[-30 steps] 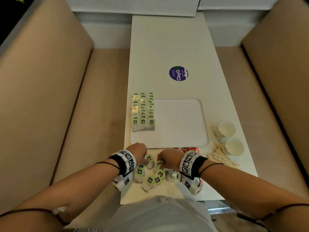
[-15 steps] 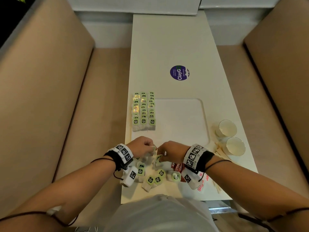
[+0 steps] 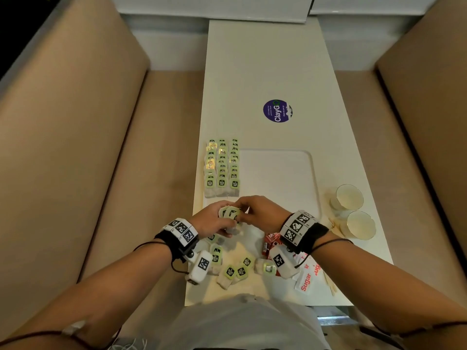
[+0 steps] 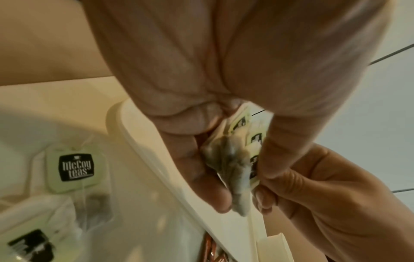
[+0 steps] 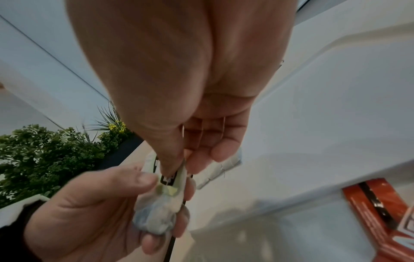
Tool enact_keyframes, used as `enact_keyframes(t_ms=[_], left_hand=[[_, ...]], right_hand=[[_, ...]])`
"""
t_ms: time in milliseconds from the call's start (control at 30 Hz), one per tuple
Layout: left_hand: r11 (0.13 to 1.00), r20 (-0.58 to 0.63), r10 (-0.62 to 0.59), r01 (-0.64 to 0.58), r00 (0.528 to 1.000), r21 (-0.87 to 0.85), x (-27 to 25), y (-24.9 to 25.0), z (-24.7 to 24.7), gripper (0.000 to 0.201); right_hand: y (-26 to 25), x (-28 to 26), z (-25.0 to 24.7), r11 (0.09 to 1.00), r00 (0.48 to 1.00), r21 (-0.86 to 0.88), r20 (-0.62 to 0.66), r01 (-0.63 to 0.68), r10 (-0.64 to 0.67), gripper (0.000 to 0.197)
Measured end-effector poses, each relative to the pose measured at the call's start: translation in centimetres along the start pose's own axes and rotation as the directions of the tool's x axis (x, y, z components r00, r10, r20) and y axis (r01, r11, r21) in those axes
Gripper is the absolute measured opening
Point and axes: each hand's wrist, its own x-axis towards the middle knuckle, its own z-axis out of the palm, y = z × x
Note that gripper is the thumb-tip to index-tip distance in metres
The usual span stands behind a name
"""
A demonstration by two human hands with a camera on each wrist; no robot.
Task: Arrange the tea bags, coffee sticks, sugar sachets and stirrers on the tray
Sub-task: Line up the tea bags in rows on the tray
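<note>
My left hand (image 3: pixel 214 221) grips a small bunch of tea bags (image 3: pixel 230 213) with green tags, just above the near edge of the white tray (image 3: pixel 278 178). In the left wrist view the bunch of tea bags (image 4: pixel 233 164) sits between thumb and fingers. My right hand (image 3: pixel 255 210) pinches the top tag of that bunch (image 5: pixel 172 179). Three neat rows of tea bags (image 3: pixel 222 168) lie along the tray's left side. Loose tea bags (image 3: pixel 236 270) lie on the table near me. Sugar sachets (image 3: pixel 307 279) and red coffee sticks (image 3: pixel 269 242) lie under my right wrist. Wooden stirrers (image 3: pixel 329 282) lie at the right.
Two paper cups (image 3: pixel 353 210) stand right of the tray near the table's right edge. A purple round sticker (image 3: pixel 277 111) marks the table's middle. Beige bench seats (image 3: pixel 75 147) flank the narrow white table (image 3: pixel 265 59). A loose tea bag (image 4: pixel 76 166) lies beside the tray rim.
Both hands have risen from the loose pile near me and moved forward to the tray's near edge, the left now holding several tea bags and the right pinching them.
</note>
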Motion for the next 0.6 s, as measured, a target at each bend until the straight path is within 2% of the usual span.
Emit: enact_keyframes(t_ms=[67,200,400,500,600], left_hand=[[0.997,-0.031,0.030,-0.027,0.999,0.074,0.0,-0.3,-0.3,0.036],[0.994,-0.070,0.044,-0.037,0.997,0.101,-0.2,-0.1,-1.0,0.032],[0.996,-0.143,0.085,-0.079,0.986,0.047,-0.3,0.0,-2.0,0.010],[0.995,-0.190,0.093,-0.098,0.977,-0.013,-0.2,-0.1,-2.2,0.012],[0.993,-0.214,0.103,-0.112,0.971,-0.031,-0.1,-0.2,-2.4,0.011]], right_hand=[[-0.1,0.3,0.2,1.000,1.000,0.026,-0.004,-0.017,0.017,0.026],[-0.1,1.1,0.0,0.996,0.998,0.069,-0.006,-0.054,0.055,0.040],[-0.3,1.9,-0.2,0.992,0.991,0.119,-0.117,-0.051,0.065,0.030],[-0.2,2.2,0.1,0.989,0.985,0.132,-0.154,-0.061,0.082,0.028],[0.1,2.5,0.7,0.991,0.989,0.119,-0.129,-0.060,0.076,0.023]])
